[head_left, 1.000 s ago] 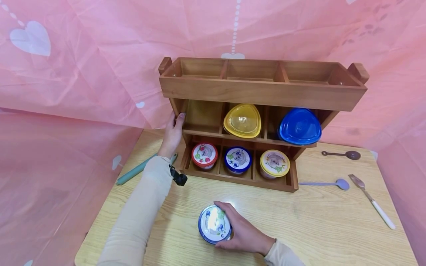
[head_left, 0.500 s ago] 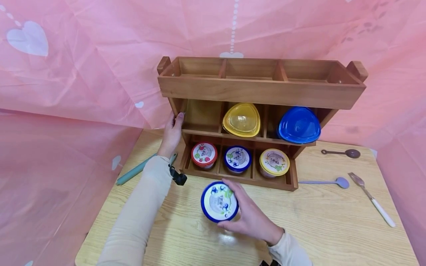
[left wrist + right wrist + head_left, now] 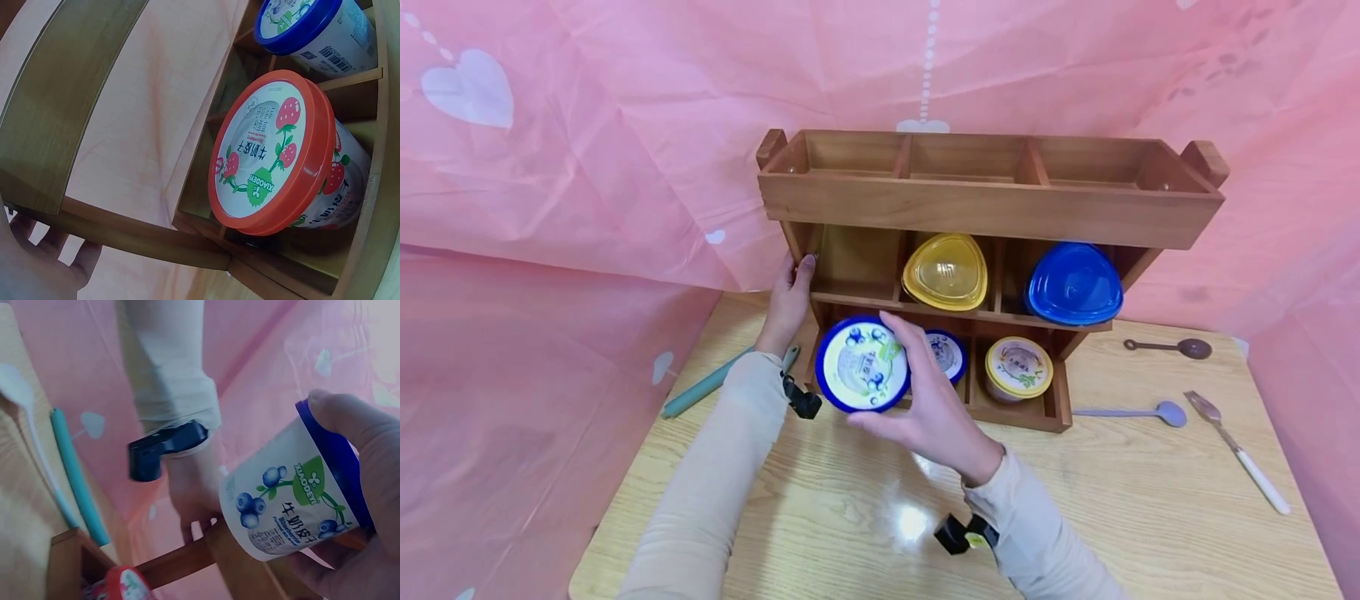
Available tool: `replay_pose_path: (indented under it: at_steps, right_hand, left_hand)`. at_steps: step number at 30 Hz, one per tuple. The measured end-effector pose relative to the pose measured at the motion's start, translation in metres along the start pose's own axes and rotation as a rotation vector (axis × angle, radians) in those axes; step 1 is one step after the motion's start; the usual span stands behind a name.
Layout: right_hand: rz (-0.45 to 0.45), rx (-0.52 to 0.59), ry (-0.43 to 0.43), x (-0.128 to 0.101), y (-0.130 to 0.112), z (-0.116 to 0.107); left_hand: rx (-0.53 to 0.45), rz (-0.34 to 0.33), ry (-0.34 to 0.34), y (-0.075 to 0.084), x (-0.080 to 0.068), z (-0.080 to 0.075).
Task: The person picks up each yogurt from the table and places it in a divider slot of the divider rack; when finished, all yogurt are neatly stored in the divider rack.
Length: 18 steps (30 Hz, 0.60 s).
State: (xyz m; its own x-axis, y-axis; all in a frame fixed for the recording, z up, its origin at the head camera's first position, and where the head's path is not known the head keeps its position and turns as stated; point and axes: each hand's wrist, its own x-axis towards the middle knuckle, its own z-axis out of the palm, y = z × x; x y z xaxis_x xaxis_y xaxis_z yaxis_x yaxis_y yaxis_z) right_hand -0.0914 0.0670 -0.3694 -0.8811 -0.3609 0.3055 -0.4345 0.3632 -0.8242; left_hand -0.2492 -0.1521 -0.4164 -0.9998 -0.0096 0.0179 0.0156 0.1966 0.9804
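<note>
My right hand [image 3: 936,417] grips a tub with a blue lid and blueberry print [image 3: 861,364], raised in front of the shelf's bottom row. Its printed side shows in the right wrist view, with fingers round the lid edge. My left hand [image 3: 788,308] holds the left side of the wooden shelf [image 3: 985,204]; in the left wrist view, its fingers [image 3: 84,259] curl at the side rail. A red-lidded strawberry tub [image 3: 262,153] sits in the bottom left compartment, hidden behind the raised tub in the head view. Another blue-lidded tub [image 3: 947,354] and a yellow-lidded tub [image 3: 1018,367] stand beside it.
On the middle tier sit a yellow triangular container [image 3: 946,272] and a blue one [image 3: 1075,285]. A teal stick [image 3: 707,383] lies left. To the right are a brown spoon [image 3: 1193,348], a lavender spoon [image 3: 1171,414] and a white-handled fork [image 3: 1262,482]. Pink cloth [image 3: 587,192] hangs behind.
My right hand has lifted the blueberry tub off the table and carried it up and forward to the bottom row, covering the red-lidded tub. My left hand keeps its place on the shelf.
</note>
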Motion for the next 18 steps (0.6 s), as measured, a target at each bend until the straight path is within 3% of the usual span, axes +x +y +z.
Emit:
replay_pose_path:
  at_steps: [4, 8, 13, 18]
  right_hand:
    - [-0.006, 0.018, 0.036, 0.024, -0.005, 0.001]
    - [-0.004, 0.026, 0.065, 0.045, -0.007, 0.004]
    - [-0.016, -0.009, 0.119, 0.068, -0.007, 0.009]
    - [-0.053, -0.038, 0.190, 0.088, -0.006, 0.014]
  left_hand:
    - [-0.023, -0.060, -0.011, 0.004, -0.004, 0.001]
    - [-0.047, -0.129, -0.032, 0.019, -0.015, -0.001]
    - [-0.095, -0.078, -0.053, 0.033, -0.025, -0.003]
    - [-0.108, -0.035, -0.059, 0.033, -0.025, -0.003]
